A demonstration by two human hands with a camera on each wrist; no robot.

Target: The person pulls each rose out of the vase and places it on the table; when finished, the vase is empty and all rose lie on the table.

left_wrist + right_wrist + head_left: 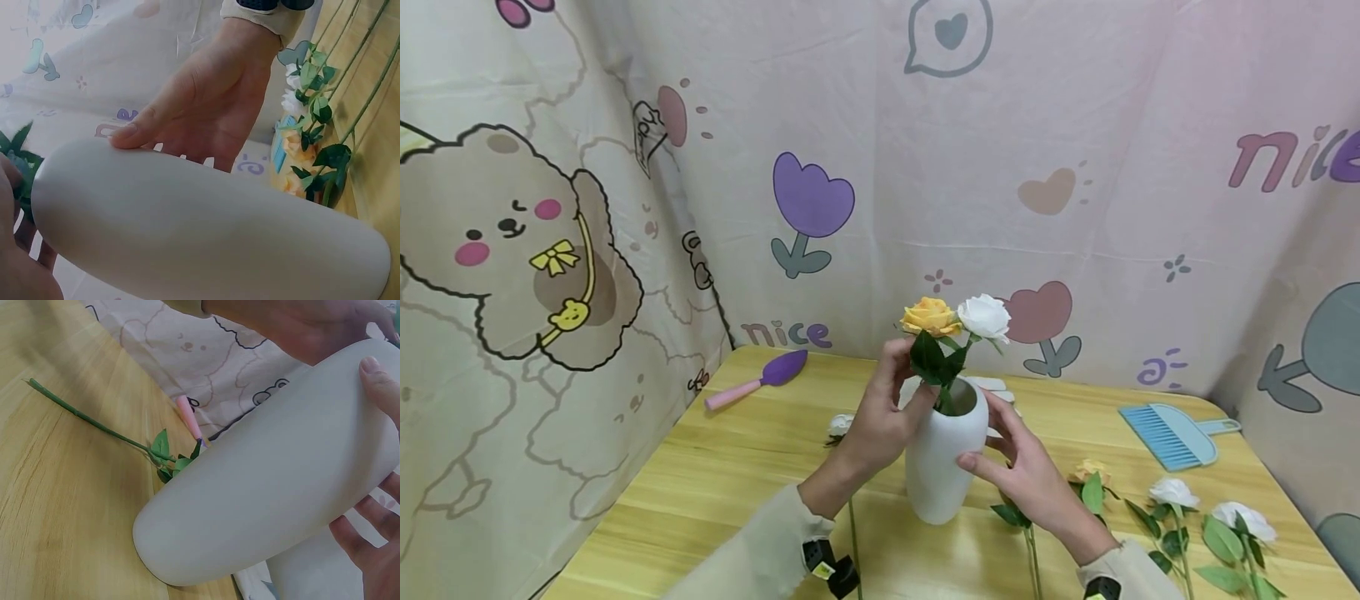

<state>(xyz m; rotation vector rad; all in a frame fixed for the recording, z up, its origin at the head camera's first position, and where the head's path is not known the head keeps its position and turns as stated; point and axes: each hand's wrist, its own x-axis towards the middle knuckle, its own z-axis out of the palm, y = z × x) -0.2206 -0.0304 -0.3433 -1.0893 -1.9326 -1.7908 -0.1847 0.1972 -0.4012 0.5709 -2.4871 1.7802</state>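
A white vase stands on the table, with a yellow rose and a white rose rising from its mouth. My left hand is at the rim, its fingers and thumb pinching a rose stem among the dark green leaves; the leaves partly hide the fingertips. My right hand holds the upper right side of the vase, thumb in front and fingers behind. In the right wrist view the vase appears between the right hand and the left hand.
A single white rose lies left of the vase. To the right lie a yellow rose and white roses. A purple trowel is at the back left, a blue dustpan at the back right. White objects sit partly hidden behind the vase.
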